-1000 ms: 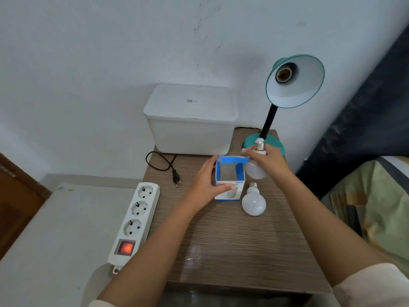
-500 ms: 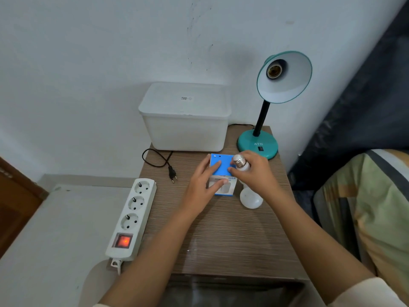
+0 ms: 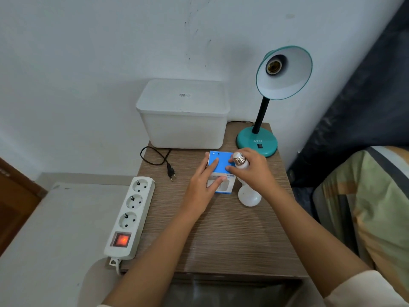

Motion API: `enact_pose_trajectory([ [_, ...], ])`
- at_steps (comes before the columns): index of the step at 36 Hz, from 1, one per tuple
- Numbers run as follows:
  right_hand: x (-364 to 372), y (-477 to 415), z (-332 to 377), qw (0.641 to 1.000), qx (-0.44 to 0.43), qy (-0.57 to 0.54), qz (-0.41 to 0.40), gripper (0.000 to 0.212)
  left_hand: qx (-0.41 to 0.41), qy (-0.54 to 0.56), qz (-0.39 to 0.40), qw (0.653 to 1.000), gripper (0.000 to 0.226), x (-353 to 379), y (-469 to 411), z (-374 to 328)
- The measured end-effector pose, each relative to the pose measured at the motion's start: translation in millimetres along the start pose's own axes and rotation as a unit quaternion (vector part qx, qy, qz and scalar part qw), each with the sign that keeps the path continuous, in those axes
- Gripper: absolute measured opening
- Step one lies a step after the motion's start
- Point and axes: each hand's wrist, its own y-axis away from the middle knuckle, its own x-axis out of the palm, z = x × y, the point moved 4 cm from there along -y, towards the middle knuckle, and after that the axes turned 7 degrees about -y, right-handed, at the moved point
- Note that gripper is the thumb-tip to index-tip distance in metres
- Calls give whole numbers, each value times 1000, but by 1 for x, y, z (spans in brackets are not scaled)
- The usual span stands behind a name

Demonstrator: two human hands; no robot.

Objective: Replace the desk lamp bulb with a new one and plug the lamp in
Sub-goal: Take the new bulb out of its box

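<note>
A teal desk lamp (image 3: 256, 141) with a white-lined shade (image 3: 284, 73) stands on a brown wood-grain table (image 3: 221, 240). Nearby are a blue-and-white bulb box (image 3: 221, 161), a white bulb (image 3: 249, 197), and a white power strip (image 3: 130, 216) with a glowing orange-red switch (image 3: 121, 239).

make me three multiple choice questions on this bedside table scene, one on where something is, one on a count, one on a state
1. Where does the lamp's plug lie?
A. in the power strip
B. loose on the table
C. on the white box

2. How many sockets does the power strip have?
A. two
B. three
C. five

3. What is in the lamp socket?
A. nothing
B. a lit bulb
C. an unlit bulb

Answers:
1 B, the plug rests on the table between strip and bulb box.
2 B, three round sockets sit above the glowing switch.
3 A, the bare socket shows, and the right hand holds a bulb.
</note>
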Motion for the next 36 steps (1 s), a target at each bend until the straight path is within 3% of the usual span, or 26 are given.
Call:
enact_pose_trajectory([
  [5,-3,1,3,1000,8,9,-3,32,-10,-12,-3,1000,57,0,1,-2],
  [10,-11,7,5,1000,27,-8,-9,15,-18,-14,-19,1000,58,4,1,-6],
  [19,-34,21,10,996,91,-13,-9,18,-25,-54,-2,998,57,2,0,-16],
  [22,-42,22,13,993,116,-16,24,16,-21,-77,7,997,55,-1,-1,-20],
  [28,-68,9,23,990,131,-1,60,36,10,-68,-44,997,48,-17,-22,-50],
  [32,-101,-14,32,994,113,2,-6,47,84,-54,-10,995,55,-26,-70,-98],
  [36,-139,-38,42,987,94,-49,-123,38,150,-81,47,984,74,-28,-128,-140],
])
